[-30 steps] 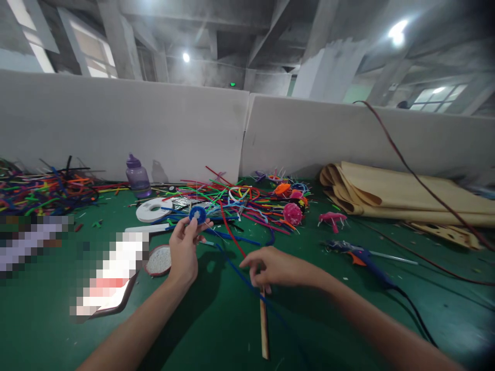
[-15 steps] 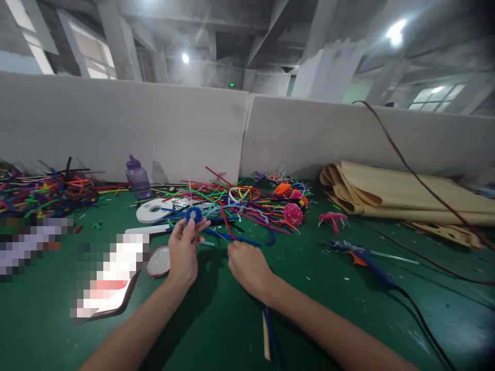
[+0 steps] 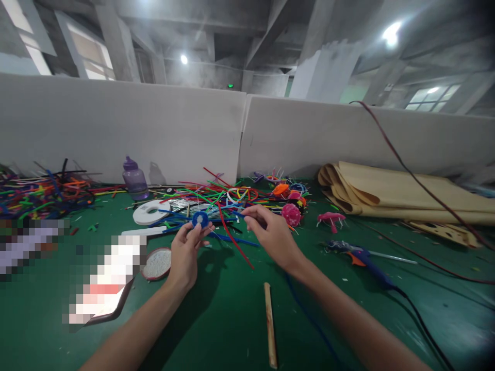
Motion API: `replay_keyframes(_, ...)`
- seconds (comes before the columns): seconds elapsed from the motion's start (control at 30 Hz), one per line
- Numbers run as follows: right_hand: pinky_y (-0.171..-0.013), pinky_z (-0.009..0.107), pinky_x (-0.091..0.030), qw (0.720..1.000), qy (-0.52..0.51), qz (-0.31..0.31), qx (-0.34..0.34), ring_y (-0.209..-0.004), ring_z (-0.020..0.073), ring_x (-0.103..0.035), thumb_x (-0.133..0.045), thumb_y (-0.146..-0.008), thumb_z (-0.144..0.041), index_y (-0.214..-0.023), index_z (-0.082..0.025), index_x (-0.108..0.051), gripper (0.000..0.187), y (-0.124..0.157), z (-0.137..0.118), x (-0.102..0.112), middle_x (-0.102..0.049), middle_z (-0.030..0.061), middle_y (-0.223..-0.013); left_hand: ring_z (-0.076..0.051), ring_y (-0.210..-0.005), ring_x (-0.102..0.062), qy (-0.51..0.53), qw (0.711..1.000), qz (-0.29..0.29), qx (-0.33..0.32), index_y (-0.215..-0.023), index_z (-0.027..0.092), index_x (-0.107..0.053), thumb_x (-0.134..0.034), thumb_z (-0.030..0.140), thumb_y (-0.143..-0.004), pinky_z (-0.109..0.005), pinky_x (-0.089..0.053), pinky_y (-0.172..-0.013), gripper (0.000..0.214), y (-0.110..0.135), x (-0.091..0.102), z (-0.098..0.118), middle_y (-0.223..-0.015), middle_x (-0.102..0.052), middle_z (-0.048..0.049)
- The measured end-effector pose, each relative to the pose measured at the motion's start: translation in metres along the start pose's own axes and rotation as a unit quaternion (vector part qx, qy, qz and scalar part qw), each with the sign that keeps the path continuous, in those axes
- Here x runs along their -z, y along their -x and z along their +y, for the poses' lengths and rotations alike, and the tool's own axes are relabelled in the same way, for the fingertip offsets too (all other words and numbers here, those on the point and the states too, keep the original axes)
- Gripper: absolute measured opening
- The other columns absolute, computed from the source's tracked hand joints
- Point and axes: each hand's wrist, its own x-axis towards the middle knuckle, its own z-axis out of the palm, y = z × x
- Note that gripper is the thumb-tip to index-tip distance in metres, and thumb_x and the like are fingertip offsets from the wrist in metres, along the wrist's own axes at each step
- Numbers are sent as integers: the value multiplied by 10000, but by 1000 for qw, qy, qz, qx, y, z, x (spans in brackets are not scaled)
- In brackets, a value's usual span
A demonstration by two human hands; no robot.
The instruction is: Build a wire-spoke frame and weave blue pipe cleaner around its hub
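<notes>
My left hand [image 3: 184, 257] is closed on a small round coil of blue pipe cleaner [image 3: 200, 220] with a pale centre. Thin white wires stick out from this coil. To the right, my right hand [image 3: 273, 236] pinches a blue pipe cleaner [image 3: 238, 213] between thumb and fingers. A long blue strand [image 3: 309, 314] trails below the right wrist toward the near edge; whether it is the same piece, I cannot tell. Between the hands, a red pipe cleaner [image 3: 235, 238] lies slanted over the green table.
A wooden stick [image 3: 270, 324] lies in front. At left are a phone [image 3: 116, 304], a dish of white grains [image 3: 157, 264], a white tape roll [image 3: 139, 213] and a purple bottle [image 3: 135, 180]. A glue gun [image 3: 371, 265] and brown paper [image 3: 402, 190] lie right; pipe cleaners are heaped behind.
My right hand has moved up and to the right, away from the red pipe cleaner's near end. The wooden stick now shows whole. My left hand has shifted slightly right with the blue coil.
</notes>
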Motion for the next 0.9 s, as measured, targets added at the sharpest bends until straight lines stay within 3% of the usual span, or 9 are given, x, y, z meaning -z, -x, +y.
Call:
replay_keyframes(0.17, -783, 260, -420, 969, 170, 70, 164, -878, 151, -601, -436, -875, -221, -967, -172, -605, 198, 6, -2, -9, -665, 53, -934, -256, -969, -624, -16, 999, -41, 7, -872, 151, -574, -669, 320, -703, -229, -461, -584, 257, 4, -3, -1, -965, -679, -105)
replay_keyframes(0.3, -720, 255, -402, 931, 279, 50, 232, -801, 149, -598, -411, -885, -198, -912, -152, -618, 214, 11, 4, -22, -664, 63, -825, -246, -942, -633, 15, 998, -58, 27, -836, 154, -595, -659, 326, -710, -280, -503, -673, 223, 6, -4, -4, -952, -671, -74)
replay_keyframes(0.5, -624, 272, -341, 915, 317, 12, 248, -686, 139, -564, -398, -884, -201, -808, -167, -606, 224, 23, 11, -37, -629, 35, -701, -214, -918, -630, 63, 995, -70, 44, -871, 175, -621, -674, 288, -700, -360, -486, -819, 212, 10, -9, -10, -905, -678, -55)
replay_keyframes(0.9, -620, 263, -364, 929, 278, 9, 246, -657, 133, -589, -406, -879, -206, -800, -175, -604, 216, 30, 20, -42, -649, 13, -685, -197, -960, -596, 34, 989, -126, 63, -960, 178, -622, -586, 263, -785, -321, -453, -849, 198, 16, -10, -14, -979, -658, -73)
